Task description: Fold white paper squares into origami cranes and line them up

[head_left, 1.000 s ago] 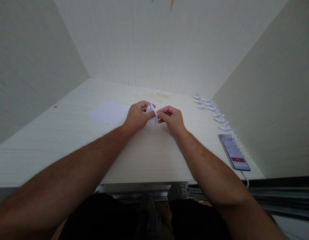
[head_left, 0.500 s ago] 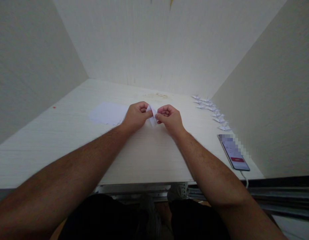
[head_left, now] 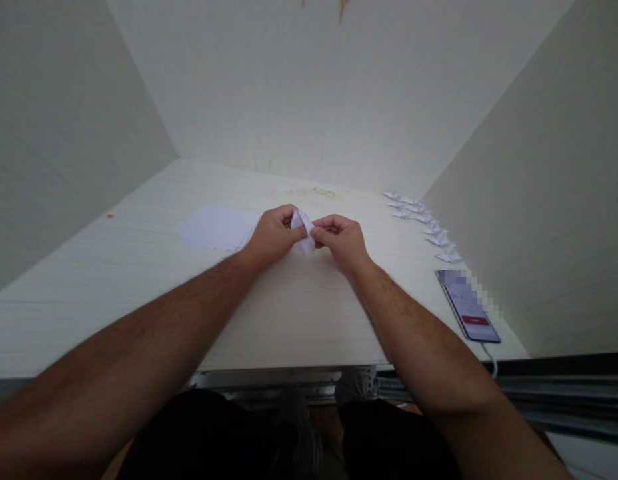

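Between my two hands, above the middle of the table, is a small folded piece of white paper (head_left: 301,222). My left hand (head_left: 275,232) grips it from the left, thumb in front and fingers curled behind. From the other side my right hand (head_left: 341,239) pinches its right edge between thumb and forefinger, the other fingers curled. The paper stands in a tilted, pointed shape; its far side and lower tip are partly hidden or blurred. Left of my left hand lie white paper sheets (head_left: 211,227), flat and overlapping.
Several folded paper cranes (head_left: 423,217) line the table's right side. Nearer me lies a phone (head_left: 466,307) with a white cable (head_left: 493,363) running over the front edge. Pale panels (head_left: 289,93) enclose the table (head_left: 289,320) at the back and both sides.
My right hand has shifted slightly down, its fingers drawn closer to the paper. The paper has turned a little in my grip. My left hand stays almost in place.
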`<move>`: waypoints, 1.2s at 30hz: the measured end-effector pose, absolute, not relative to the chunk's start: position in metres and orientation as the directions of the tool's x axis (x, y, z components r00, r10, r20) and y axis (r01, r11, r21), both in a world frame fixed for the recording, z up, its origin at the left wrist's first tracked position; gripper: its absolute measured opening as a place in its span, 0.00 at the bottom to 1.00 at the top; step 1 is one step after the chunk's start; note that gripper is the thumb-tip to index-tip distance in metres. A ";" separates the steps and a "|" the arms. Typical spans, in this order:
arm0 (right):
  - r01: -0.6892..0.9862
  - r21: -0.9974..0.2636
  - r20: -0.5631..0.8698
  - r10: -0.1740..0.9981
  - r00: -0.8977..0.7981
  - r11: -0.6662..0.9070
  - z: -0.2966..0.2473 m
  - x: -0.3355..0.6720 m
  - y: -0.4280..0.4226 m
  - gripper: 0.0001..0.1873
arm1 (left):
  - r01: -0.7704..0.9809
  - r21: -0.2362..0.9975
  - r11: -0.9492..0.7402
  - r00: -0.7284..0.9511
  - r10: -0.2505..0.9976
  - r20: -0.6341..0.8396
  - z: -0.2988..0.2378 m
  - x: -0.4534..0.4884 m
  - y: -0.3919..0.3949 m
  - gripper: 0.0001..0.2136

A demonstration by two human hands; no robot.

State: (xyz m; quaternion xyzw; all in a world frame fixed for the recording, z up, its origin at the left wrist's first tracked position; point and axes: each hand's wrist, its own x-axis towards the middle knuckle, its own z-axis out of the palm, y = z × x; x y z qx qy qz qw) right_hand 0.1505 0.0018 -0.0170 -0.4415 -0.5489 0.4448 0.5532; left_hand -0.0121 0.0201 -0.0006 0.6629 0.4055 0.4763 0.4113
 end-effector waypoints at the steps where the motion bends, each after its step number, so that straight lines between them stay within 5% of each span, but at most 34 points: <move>1: -0.011 -0.976 0.218 0.976 0.003 0.218 -0.017 0.151 0.002 0.11 | 0.161 0.927 -0.338 0.215 0.929 0.301 0.000 -0.012 0.020 0.10; 18: -0.040 -0.976 0.215 0.977 -0.005 0.214 -0.016 0.151 0.000 0.14 | 0.249 0.891 -0.379 0.167 0.923 0.346 0.000 -0.011 0.018 0.08; 36: -0.083 -0.973 0.216 0.976 0.002 0.215 -0.019 0.150 0.001 0.14 | 0.101 0.955 -0.277 0.180 0.950 0.256 -0.003 -0.013 0.022 0.09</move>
